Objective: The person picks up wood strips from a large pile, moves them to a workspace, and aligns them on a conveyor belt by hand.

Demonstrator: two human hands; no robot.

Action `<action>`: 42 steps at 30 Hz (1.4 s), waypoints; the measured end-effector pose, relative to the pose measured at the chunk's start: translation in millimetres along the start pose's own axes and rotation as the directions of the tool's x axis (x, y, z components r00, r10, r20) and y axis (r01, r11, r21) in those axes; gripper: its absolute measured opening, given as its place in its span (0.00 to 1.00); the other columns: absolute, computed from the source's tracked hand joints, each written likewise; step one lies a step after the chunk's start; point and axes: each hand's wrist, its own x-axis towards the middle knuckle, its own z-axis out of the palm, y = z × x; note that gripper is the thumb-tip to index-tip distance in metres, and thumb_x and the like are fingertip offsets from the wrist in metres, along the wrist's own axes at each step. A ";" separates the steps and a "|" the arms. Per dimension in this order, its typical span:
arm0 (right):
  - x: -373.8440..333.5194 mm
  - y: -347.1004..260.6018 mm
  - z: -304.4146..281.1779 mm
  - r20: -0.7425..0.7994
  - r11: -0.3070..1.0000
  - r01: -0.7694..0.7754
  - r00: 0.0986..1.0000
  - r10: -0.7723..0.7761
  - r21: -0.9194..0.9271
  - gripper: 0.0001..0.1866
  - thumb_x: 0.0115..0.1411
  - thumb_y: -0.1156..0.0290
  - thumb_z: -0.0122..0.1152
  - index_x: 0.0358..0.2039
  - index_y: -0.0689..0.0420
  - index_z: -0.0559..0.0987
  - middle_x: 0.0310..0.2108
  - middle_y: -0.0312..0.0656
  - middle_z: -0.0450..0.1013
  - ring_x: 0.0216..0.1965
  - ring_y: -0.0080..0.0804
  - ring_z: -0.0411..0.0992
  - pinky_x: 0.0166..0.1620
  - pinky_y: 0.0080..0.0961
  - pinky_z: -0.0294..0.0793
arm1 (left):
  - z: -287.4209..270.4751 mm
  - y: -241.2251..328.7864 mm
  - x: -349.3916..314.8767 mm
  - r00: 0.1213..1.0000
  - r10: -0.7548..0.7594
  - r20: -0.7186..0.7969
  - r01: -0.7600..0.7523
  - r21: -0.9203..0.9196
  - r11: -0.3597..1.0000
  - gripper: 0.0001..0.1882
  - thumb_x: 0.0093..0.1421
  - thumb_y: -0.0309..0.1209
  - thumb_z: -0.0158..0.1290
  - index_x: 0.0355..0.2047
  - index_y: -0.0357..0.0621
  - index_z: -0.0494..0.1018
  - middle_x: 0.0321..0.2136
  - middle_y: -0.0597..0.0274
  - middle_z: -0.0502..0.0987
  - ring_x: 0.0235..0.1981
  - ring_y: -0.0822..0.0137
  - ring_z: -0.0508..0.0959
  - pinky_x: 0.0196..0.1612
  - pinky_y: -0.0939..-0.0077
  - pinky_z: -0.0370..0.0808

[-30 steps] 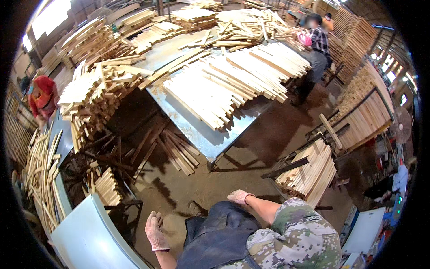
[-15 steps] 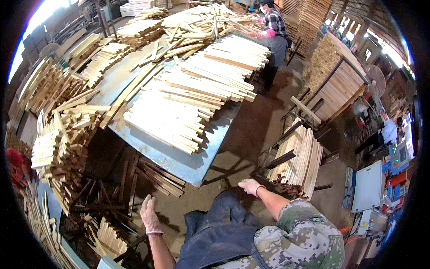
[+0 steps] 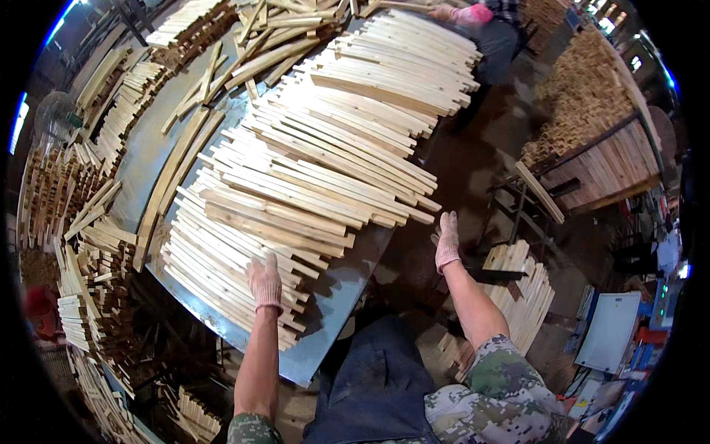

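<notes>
Under the left grip (image 3: pixel 265 284) lie pale wooden strips (image 3: pixel 310 159).

The head view looks from the wearer's head, through the left of two fisheye cameras worn side by side, and faces steeply down and forward. Nearest to it, along the lower edge, are a dark cloth apron (image 3: pixel 381 377) and a camouflage-patterned right sleeve (image 3: pixel 503 399). The left hand in a pale knitted glove (image 3: pixel 265 285) and the right hand in a matching glove (image 3: pixel 447 240) show near, from above and behind. Beyond, the blue-grey metal surface (image 3: pixel 325 303) slants away under long pale wooden sticks (image 3: pixel 310 166). Farthest, the upper rim cuts off a co-worker's pink sleeve (image 3: pixel 473 13); black fills the corners
</notes>
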 end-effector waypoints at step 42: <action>103.0 -179.1 324.7 0.754 0.011 0.756 0.654 -0.057 -0.655 0.18 0.67 0.51 0.56 0.48 0.45 0.85 0.46 0.53 0.81 0.53 0.54 0.77 0.56 0.46 0.77 | 73.5 151.7 74.8 0.982 -0.182 -0.044 0.185 0.070 0.980 0.55 0.60 0.58 0.59 0.71 0.22 0.58 0.70 0.27 0.60 0.72 0.32 0.59 0.77 0.48 0.49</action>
